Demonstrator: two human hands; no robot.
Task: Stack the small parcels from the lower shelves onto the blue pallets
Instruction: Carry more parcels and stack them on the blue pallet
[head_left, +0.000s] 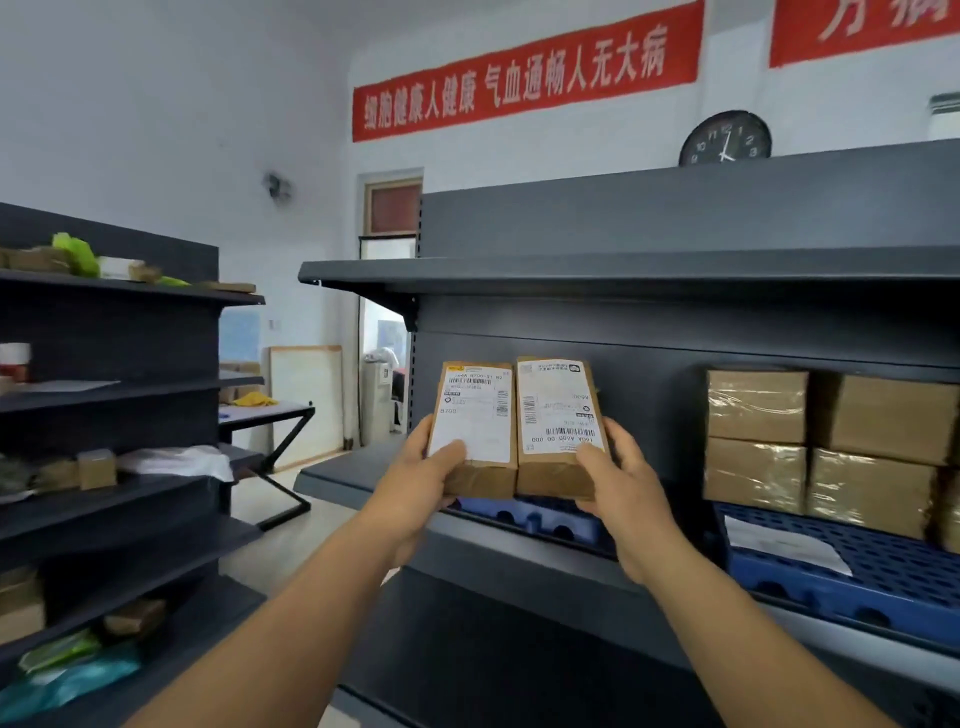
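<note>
Two small brown parcels side by side, touching, long axes running up toward 12 o'clock, labels facing the camera. The left hand (422, 480) grips the left parcel (475, 428) at its bottom end, thumb on the label; the right hand (621, 467) clamps the right parcel (558, 423) the same way. Both are held just above the blue pallet (540, 517) on the grey shelf (332, 470). At 3 o'clock, taped cardboard boxes (826, 441) sit stacked on another blue pallet (883, 582).
</note>
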